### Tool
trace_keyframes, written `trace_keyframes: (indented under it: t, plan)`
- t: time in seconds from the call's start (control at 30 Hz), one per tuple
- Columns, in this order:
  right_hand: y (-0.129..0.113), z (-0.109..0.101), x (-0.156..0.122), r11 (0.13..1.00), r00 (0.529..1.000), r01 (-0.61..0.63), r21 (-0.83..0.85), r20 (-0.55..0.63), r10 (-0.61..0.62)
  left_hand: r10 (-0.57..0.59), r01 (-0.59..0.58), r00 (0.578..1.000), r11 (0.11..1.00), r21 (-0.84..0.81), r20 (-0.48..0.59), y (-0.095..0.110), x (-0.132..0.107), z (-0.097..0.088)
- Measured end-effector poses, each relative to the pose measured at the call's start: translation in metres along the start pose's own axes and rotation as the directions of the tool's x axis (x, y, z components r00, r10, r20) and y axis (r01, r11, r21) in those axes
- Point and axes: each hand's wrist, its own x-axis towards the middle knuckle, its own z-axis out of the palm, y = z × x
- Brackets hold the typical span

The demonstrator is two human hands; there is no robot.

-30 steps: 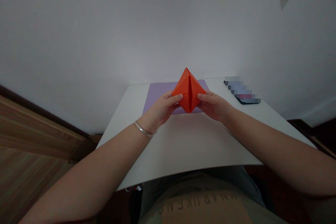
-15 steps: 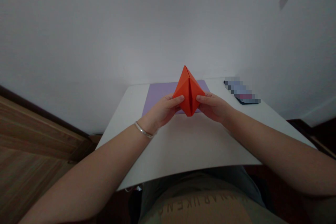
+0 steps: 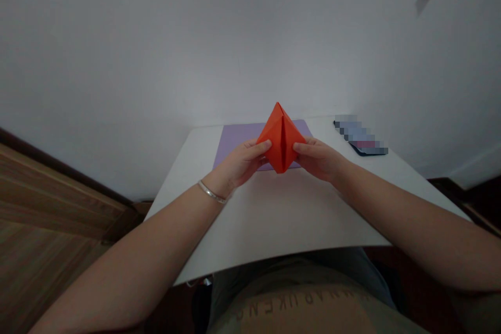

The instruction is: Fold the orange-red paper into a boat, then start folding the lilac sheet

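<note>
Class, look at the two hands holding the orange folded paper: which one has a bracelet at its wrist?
The left hand: a silver bracelet shows just behind it, while the right hand has none.

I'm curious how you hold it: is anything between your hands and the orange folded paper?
Nothing visible: the left hand and right hand hold the orange folded paper directly, one at each side. The purple sheet lies on the table, not between them.

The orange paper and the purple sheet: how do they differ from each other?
The left hand and right hand hold the orange paper; the purple sheet lies on the table. The orange paper is folded into a pointed shape; the purple sheet is flat. Both look plain-coloured.
</note>
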Motion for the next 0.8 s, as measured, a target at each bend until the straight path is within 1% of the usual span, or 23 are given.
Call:
trace_keyframes:
  t: [0.4,0.57,0.7,0.8]
  plan:
    - [-0.0024,-0.0021,0.0011,1.0,1.0,0.004,0.006,0.001,-0.004,0.004,-0.003,1.0,1.0,0.017,-0.031,-0.0019,0.0025,0.0005]
    - [-0.0026,-0.0036,0.0016,0.999,0.999,0.011,0.036,-0.037,-0.01,0.03,-0.03,0.998,1.0,-0.004,-0.048,-0.0006,0.0028,0.002]
    - [-0.0012,-0.0055,0.0023,0.999,0.998,0.026,0.038,-0.065,-0.023,0.011,-0.012,0.996,1.0,-0.007,-0.094,0.0006,0.0022,0.001]
    - [-0.0016,-0.0055,0.0018,0.999,0.998,0.024,0.035,-0.061,-0.022,0.016,-0.018,0.992,1.0,-0.02,-0.126,0.0014,0.0011,-0.0004]
